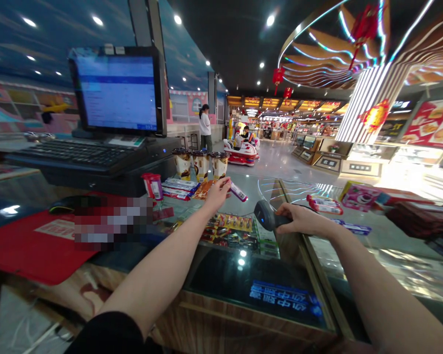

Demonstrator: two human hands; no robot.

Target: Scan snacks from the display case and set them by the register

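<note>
My left hand [217, 194] is closed on one end of a small purple-and-white candy packet [238, 192], held above the glass counter. My right hand [300, 219] wraps around the handle of a dark barcode scanner [265, 215], whose head points left, a little below and to the right of the packet. A small blue light shows on the scanner. Just beyond my left hand stand three lidded cups [201, 164]. Flat snack packets [180, 188] and an orange packet [204, 190] lie left of that hand, beside upright red and purple packs [153, 187].
A monitor [118, 93] and keyboard [77, 151] stand at the left, with a mouse [72, 203] on a red mat [33, 246]. More packets [325, 204] and a pink box [362, 196] lie at the right. A person [205, 128] stands beyond the counter.
</note>
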